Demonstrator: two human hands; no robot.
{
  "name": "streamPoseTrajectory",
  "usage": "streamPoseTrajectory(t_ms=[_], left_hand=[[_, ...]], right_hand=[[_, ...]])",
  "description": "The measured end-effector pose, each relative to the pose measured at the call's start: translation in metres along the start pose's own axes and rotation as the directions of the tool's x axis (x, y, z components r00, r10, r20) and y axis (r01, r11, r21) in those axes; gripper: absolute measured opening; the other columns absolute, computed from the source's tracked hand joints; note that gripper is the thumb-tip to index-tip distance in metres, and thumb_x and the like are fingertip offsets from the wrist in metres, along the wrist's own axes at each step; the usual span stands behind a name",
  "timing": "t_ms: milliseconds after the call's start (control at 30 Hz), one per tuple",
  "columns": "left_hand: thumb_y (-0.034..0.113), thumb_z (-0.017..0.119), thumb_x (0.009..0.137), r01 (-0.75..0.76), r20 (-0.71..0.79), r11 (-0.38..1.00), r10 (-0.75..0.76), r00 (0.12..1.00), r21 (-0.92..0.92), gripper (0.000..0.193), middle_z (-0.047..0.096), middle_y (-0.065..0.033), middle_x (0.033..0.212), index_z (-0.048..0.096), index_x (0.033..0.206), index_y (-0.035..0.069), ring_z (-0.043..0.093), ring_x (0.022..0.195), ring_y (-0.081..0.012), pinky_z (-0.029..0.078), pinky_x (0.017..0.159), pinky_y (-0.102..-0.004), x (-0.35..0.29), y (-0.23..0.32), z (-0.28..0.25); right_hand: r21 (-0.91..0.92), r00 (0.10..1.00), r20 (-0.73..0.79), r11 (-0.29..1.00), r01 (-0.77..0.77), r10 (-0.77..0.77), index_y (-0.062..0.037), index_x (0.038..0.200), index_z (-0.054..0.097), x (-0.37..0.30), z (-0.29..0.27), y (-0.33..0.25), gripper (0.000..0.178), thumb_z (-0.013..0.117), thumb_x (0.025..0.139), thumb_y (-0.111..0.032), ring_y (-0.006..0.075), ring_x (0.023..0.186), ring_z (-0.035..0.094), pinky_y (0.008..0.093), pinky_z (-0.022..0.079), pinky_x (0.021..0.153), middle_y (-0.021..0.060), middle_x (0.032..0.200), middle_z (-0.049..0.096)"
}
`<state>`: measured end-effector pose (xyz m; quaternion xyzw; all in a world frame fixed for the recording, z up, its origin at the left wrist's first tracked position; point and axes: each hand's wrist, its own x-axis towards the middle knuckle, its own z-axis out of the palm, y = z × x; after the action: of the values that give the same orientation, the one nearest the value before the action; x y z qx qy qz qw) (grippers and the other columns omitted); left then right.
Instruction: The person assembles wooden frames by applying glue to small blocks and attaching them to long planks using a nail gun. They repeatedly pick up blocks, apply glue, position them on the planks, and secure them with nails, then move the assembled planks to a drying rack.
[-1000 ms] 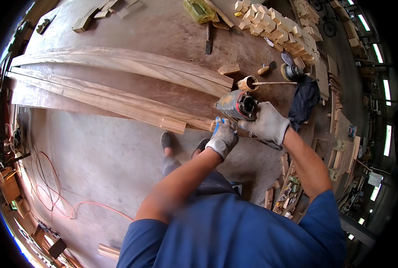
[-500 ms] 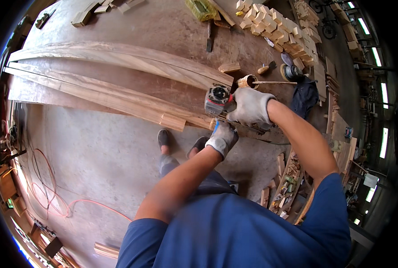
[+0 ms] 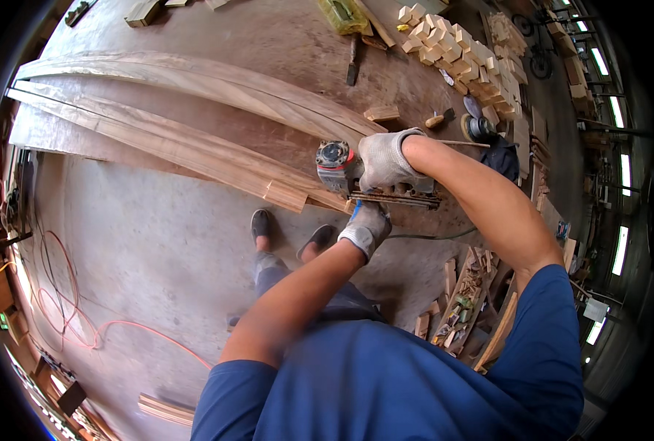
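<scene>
In a light work glove, my right hand [image 3: 389,160] is wrapped round a nail gun [image 3: 334,163] with a grey and red head and a long dark magazine. The tool's head sits over the right end of a pair of long wooden boards [image 3: 195,151] at the table's near edge. My gloved left hand [image 3: 369,220] is closed at that same end, just below the magazine, with a blue patch by its thumb. Its fingertips are partly hidden. A short wood piece [image 3: 286,195] lies against the boards' near side.
Curved long boards [image 3: 217,84] lie farther back on the table. Stacked wood blocks [image 3: 459,55], a brush [image 3: 353,62], a wooden-handled tool [image 3: 437,120] and a sander [image 3: 478,126] are beyond. A trough of scraps [image 3: 463,309] stands right; an orange hose [image 3: 151,327] crosses the floor.
My right hand and the nail gun have moved left along the boards, and the magazine shows more fully. My left hand stays at the board end. The whole view has shifted slightly.
</scene>
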<state>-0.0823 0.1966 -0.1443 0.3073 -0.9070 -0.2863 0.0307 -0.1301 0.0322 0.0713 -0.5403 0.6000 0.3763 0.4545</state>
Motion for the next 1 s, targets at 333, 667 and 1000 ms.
streamPoseTrajectory(t_ms=[333,667,1000], left_hand=[[0.018,0.05,0.101,0.058,-0.029,0.962,-0.068,0.997,-0.266,0.051,0.054,-0.0315,0.148,0.052,0.149,0.0,0.049,0.139,-0.0474,0.04,0.118,-0.0502,-0.008,0.001,-0.022],[0.019,0.048,0.103,-0.006,0.03,0.999,0.007,1.0,-0.047,0.05,0.059,-0.0257,0.148,0.056,0.148,-0.003,0.053,0.138,-0.0436,0.038,0.116,-0.0574,-0.003,0.0,-0.007],[0.021,0.056,0.099,-0.151,0.197,0.955,0.101,0.975,0.254,0.027,0.073,-0.0129,0.118,0.071,0.118,0.009,0.066,0.117,-0.0315,0.05,0.1,-0.0459,-0.008,-0.023,-0.078]], right_hand=[[-0.045,1.0,-0.008,0.999,0.014,-0.014,0.008,0.09,0.077,-0.001,-0.002,-0.007,0.027,0.071,0.088,-0.018,0.0253,0.062,0.075,0.0384,0.06,0.056,0.0159,0.079,0.077],[-0.101,0.985,-0.144,0.992,0.076,-0.09,0.0077,0.087,0.076,-0.004,0.006,0.002,0.03,0.073,0.085,-0.022,0.0255,0.062,0.073,0.038,0.059,0.058,0.0178,0.076,0.076],[0.355,0.886,-0.464,0.918,0.176,0.01,0.0033,0.101,0.075,-0.121,0.064,0.095,0.034,0.079,0.083,-0.025,0.0211,0.067,0.072,0.038,0.059,0.071,0.0176,0.074,0.074]])
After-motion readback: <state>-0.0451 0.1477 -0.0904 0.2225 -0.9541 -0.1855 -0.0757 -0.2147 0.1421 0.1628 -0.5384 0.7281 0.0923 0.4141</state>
